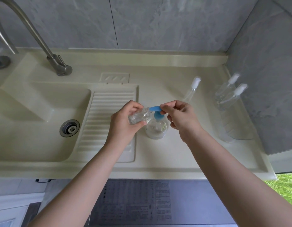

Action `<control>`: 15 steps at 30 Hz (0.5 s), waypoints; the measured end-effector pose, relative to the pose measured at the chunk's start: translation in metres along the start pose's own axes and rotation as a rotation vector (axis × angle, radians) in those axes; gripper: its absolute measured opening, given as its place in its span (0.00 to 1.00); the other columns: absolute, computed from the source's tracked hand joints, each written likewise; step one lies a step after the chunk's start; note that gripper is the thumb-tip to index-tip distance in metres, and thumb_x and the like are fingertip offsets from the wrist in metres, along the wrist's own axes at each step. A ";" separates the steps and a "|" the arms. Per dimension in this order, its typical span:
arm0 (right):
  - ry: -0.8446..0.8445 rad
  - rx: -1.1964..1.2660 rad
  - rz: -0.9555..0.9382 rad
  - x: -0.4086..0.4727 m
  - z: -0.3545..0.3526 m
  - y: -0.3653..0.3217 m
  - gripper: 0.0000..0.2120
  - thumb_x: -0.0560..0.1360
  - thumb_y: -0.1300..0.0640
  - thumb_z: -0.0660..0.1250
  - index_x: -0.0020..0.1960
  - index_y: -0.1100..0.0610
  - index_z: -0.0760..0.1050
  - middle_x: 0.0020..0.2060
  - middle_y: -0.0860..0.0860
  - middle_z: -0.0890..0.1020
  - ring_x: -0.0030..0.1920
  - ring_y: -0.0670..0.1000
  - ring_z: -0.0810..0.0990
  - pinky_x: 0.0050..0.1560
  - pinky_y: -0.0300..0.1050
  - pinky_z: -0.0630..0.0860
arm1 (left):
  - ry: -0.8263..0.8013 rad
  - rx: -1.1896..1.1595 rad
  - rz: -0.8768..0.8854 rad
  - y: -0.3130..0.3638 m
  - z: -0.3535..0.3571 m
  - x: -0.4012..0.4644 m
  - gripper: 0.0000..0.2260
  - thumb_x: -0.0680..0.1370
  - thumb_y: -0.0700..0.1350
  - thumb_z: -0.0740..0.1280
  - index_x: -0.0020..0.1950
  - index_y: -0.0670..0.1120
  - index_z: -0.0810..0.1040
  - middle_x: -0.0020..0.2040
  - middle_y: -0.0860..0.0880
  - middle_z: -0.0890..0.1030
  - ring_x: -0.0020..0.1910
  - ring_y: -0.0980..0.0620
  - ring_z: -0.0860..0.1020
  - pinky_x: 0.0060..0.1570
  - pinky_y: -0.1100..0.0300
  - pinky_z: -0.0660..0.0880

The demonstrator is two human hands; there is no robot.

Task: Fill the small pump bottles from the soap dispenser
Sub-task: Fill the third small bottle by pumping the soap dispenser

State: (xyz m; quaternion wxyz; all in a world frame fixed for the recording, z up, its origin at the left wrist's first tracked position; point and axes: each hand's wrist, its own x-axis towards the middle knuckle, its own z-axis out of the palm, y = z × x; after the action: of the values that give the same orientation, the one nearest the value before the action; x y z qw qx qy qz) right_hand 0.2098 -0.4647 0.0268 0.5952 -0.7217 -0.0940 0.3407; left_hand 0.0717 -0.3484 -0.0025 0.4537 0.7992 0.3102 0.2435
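A small clear pump bottle point(138, 116), cap off, is held in the left hand point(125, 122), fingers curled round it, tilted with its open neck just beside the blue spout point(154, 108) of the soap dispenser point(156, 128). The right hand point(179, 118) is pinched on the spout's far end, ready to press.

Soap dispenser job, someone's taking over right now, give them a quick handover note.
Left hand grips an uncapped small bottle, tilted, mouth at the blue pump spout.
Right hand pinches that pump head; the soap dispenser stands on the counter.
A loose pump cap lies behind; two capped bottles stand far right, fill unclear.
Left: finish filling, recap.
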 end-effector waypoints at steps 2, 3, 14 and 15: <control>-0.001 0.009 -0.005 0.000 -0.001 -0.001 0.06 0.76 0.61 0.71 0.41 0.57 0.80 0.36 0.51 0.84 0.24 0.42 0.68 0.25 0.33 0.63 | -0.002 0.001 0.005 0.001 -0.001 0.000 0.18 0.66 0.39 0.80 0.51 0.51 0.79 0.48 0.61 0.82 0.51 0.62 0.79 0.55 0.63 0.75; 0.001 0.014 -0.008 -0.001 -0.001 0.000 0.06 0.77 0.61 0.71 0.41 0.57 0.80 0.36 0.51 0.84 0.24 0.42 0.69 0.25 0.33 0.63 | -0.005 0.000 0.007 0.001 0.000 0.000 0.18 0.66 0.39 0.80 0.51 0.51 0.79 0.48 0.62 0.82 0.51 0.62 0.79 0.54 0.65 0.75; -0.011 -0.004 0.013 0.000 -0.003 -0.002 0.06 0.76 0.61 0.72 0.40 0.57 0.81 0.35 0.51 0.85 0.26 0.45 0.66 0.25 0.34 0.63 | 0.000 0.016 -0.001 0.001 0.003 0.000 0.18 0.66 0.39 0.80 0.51 0.52 0.79 0.47 0.63 0.82 0.50 0.64 0.78 0.49 0.73 0.70; -0.011 -0.005 0.000 -0.001 -0.003 -0.003 0.06 0.76 0.61 0.72 0.41 0.58 0.81 0.36 0.51 0.84 0.25 0.44 0.68 0.25 0.32 0.63 | 0.003 0.014 -0.001 0.001 0.003 0.000 0.18 0.66 0.39 0.80 0.51 0.52 0.79 0.47 0.63 0.82 0.50 0.64 0.78 0.48 0.73 0.70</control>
State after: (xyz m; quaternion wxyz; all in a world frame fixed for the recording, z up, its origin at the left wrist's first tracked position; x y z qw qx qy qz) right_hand 0.2121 -0.4667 0.0299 0.5929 -0.7212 -0.0979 0.3446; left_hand 0.0743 -0.3501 -0.0027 0.4478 0.8018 0.3130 0.2420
